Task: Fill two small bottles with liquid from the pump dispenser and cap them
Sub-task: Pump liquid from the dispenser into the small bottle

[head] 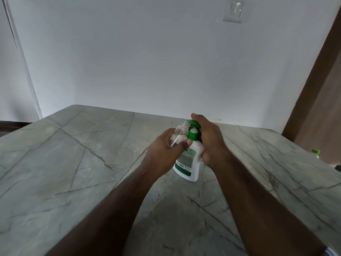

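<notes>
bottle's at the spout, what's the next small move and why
Probably press the pump head down with the right hand, which already sits over it. The left hand holds the small clear bottle tilted, its open neck at the spout, and it looks empty.

My right hand [208, 139] covers right side of pump dispenser [188, 161], most of green pump head hidden under my fingers. My left hand [166, 150] hides lower part of small clear bottle [178, 133]; liquid level inside not readable. Nozzle-to-bottle-mouth contact: can't tell. Dispenser label text too small to read. Green-capped bottle [316, 153] at right edge cut off by frame, dark item below it also clipped, unidentifiable. Wall switch [233, 11] blurred.
</notes>
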`<state>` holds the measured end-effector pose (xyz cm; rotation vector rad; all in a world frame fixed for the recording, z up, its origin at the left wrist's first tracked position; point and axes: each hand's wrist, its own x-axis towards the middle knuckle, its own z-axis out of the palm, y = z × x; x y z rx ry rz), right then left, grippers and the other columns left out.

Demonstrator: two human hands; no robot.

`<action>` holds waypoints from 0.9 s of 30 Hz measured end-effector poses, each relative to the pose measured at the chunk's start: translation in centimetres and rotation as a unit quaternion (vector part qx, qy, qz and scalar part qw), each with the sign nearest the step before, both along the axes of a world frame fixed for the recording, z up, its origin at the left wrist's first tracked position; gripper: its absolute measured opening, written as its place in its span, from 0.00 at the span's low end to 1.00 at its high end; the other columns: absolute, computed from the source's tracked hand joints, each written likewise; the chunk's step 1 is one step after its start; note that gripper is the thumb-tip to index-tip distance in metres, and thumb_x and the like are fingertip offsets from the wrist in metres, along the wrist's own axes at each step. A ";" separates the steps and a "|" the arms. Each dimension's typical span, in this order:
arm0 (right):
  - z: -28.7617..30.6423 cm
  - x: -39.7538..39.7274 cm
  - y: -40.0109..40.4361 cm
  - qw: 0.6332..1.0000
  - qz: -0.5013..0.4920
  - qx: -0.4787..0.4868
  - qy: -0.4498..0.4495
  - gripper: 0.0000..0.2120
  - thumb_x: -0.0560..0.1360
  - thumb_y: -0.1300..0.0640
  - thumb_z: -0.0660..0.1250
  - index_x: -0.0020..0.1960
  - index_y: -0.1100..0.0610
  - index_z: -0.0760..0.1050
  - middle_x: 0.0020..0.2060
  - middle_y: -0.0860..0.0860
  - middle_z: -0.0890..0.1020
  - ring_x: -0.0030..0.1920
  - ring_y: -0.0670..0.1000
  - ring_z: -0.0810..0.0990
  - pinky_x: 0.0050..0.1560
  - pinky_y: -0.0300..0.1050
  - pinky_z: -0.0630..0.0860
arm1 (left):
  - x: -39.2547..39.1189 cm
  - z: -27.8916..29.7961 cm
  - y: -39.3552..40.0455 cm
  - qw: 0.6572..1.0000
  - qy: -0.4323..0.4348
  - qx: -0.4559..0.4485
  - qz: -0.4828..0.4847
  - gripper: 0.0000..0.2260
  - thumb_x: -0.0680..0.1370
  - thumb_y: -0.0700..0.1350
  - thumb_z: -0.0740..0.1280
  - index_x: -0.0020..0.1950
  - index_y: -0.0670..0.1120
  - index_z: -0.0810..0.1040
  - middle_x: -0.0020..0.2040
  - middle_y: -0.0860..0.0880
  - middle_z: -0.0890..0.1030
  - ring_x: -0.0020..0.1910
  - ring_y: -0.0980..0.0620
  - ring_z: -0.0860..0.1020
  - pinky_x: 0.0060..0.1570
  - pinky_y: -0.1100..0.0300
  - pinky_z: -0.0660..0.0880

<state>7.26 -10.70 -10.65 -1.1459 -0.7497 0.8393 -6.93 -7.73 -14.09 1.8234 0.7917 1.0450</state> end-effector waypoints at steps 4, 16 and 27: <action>0.2 0.1 0.0 1.000 -0.004 -0.007 -0.024 0.16 0.71 0.44 0.73 0.44 0.57 0.83 0.44 0.58 0.86 0.46 0.62 0.85 0.56 0.62 0.80 | 0.0 0.0 0.0 1.000 -0.001 -0.003 -0.004 0.16 0.77 0.57 0.70 0.63 0.55 0.77 0.52 0.57 0.84 0.47 0.57 0.82 0.41 0.61 0.76; -0.3 -0.1 0.2 0.994 -0.061 0.021 -0.092 0.06 0.74 0.54 0.69 0.41 0.53 0.85 0.45 0.55 0.86 0.50 0.61 0.84 0.57 0.61 0.80 | -0.4 -0.3 0.2 0.999 0.034 0.018 0.010 0.18 0.76 0.61 0.71 0.62 0.56 0.76 0.54 0.56 0.84 0.49 0.56 0.82 0.47 0.55 0.80; 0.3 -0.2 0.1 0.996 -0.053 0.001 -0.071 0.06 0.71 0.51 0.73 0.42 0.53 0.84 0.43 0.55 0.86 0.46 0.59 0.85 0.55 0.62 0.81 | -0.9 0.6 -0.1 1.000 0.012 0.016 0.009 0.23 0.75 0.56 0.74 0.67 0.53 0.75 0.59 0.55 0.83 0.54 0.56 0.82 0.51 0.57 0.80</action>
